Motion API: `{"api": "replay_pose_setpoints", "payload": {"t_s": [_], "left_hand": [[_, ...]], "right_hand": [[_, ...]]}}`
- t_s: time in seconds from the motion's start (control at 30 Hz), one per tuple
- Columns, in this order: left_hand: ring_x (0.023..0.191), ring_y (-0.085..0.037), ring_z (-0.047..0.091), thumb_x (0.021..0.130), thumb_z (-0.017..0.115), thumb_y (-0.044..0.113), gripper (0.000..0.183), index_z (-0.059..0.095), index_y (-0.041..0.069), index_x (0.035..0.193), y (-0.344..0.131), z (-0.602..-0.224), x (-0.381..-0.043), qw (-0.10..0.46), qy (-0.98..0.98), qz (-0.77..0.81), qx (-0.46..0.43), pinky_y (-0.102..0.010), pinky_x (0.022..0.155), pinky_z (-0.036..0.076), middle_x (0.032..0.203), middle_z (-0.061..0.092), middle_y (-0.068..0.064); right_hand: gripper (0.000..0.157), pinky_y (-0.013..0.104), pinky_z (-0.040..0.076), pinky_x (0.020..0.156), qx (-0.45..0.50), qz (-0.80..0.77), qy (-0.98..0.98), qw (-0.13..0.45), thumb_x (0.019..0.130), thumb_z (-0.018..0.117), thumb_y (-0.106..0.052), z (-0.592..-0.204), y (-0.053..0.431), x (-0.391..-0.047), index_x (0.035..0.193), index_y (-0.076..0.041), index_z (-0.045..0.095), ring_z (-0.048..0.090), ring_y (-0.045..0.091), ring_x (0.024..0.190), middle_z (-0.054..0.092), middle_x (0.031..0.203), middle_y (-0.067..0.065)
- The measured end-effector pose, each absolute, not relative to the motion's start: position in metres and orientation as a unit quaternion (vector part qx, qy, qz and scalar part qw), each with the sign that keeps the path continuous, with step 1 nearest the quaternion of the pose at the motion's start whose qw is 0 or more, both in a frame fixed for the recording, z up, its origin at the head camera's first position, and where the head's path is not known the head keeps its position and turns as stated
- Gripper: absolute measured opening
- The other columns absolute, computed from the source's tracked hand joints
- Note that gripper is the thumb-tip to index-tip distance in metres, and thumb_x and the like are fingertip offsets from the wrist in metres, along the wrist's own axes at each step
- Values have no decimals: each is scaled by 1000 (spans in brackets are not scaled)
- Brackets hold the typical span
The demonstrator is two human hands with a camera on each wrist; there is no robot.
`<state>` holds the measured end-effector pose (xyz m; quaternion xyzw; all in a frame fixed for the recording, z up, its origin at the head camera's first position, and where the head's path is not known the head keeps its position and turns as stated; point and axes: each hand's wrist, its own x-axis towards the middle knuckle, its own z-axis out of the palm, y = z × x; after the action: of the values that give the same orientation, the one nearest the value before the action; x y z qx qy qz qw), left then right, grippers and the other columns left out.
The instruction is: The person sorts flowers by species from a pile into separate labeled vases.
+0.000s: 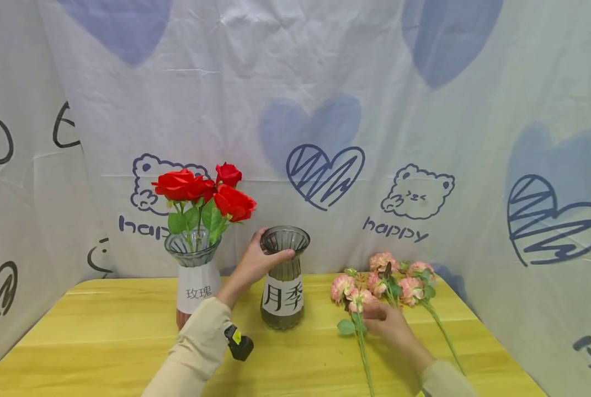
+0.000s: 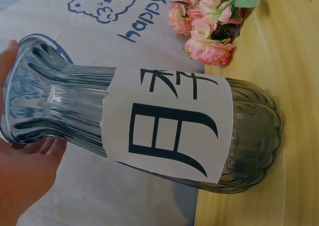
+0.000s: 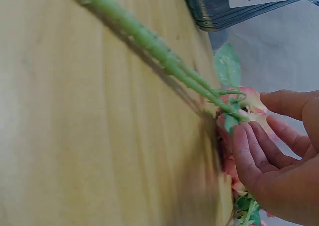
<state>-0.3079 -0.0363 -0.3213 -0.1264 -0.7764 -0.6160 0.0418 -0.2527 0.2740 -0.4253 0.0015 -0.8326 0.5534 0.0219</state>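
My left hand (image 1: 253,262) grips the flared rim of a ribbed glass vase (image 1: 284,267) that stands upright on the table, thumb over the rim and fingers behind. A white paper label (image 2: 169,126) with black characters wraps the vase's body. To the right, my right hand (image 1: 392,328) is at the upper stem of a pink artificial flower (image 1: 342,288). In the right wrist view its fingers (image 3: 244,151) lie loosely bent beside the green stem (image 3: 149,44), just below the blooms, with thumb and fingers apart.
Left of the held vase stands another labelled vase (image 1: 192,259) with several red roses (image 1: 178,184) in it. More pink flowers (image 1: 411,290) lie at the right of the wooden table (image 1: 111,342). A printed white cloth (image 1: 325,71) hangs close behind the table.
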Motion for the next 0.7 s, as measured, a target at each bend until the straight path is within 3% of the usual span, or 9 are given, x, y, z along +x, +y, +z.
{"api": "replay_pose_setpoints", "payload": {"t_s": [0.27,0.5,0.7], "left_hand": [[124,-38,47,83,76,25,90,21,4,151,-35,-321,-307,41,-767,-627,-133,-48,101,41,139,42,-26],[125,-38,46,83,76,26,90,21,5,151,-35,-322,-307,43,-765,-628,-136,-50,101,41,140,41,-26],[125,-40,46,84,76,25,89,22,4,151,-35,-323,-306,47,-767,-625,-137,-50,101,41,139,43,-26]], "right_hand": [[18,37,56,67,-33,561,-827,2,83,68,7,-432,272,-251,100,10,61,61,20,78,64,92,11],[21,38,57,68,-52,555,-831,6,79,70,9,-436,270,-250,99,12,61,62,23,82,64,93,15],[26,35,57,67,-53,540,-840,-16,77,73,5,-437,271,-244,98,14,60,62,22,73,62,87,15]]}}
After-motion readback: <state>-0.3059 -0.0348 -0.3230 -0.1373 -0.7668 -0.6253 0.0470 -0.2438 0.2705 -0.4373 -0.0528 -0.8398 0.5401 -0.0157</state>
